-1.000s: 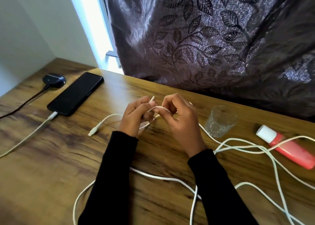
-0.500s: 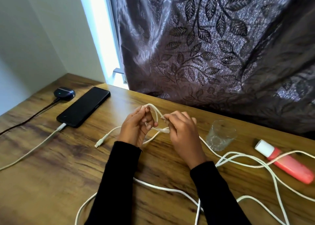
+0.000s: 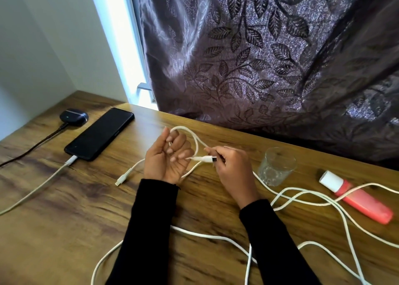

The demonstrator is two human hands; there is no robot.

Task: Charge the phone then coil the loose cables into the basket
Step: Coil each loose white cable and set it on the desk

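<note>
Right hand (image 3: pixel 232 168): we pinch the plug (image 3: pixel 206 159) to feed the cable (image 3: pixel 195 138). Left hand (image 3: pixel 167 158): fingers curled through the loop, keeping its shape. Phone (image 3: pixel 100 133), ten o'clock: charging. Loose cables (image 3: pixel 313 195), four o'clock. Basket unseen.

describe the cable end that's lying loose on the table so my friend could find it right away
Start at the black phone on the table's left side. Just right of its near end, left of the left hand, lies a white plug, touched by nothing, unlike the plug in the phone.
</note>
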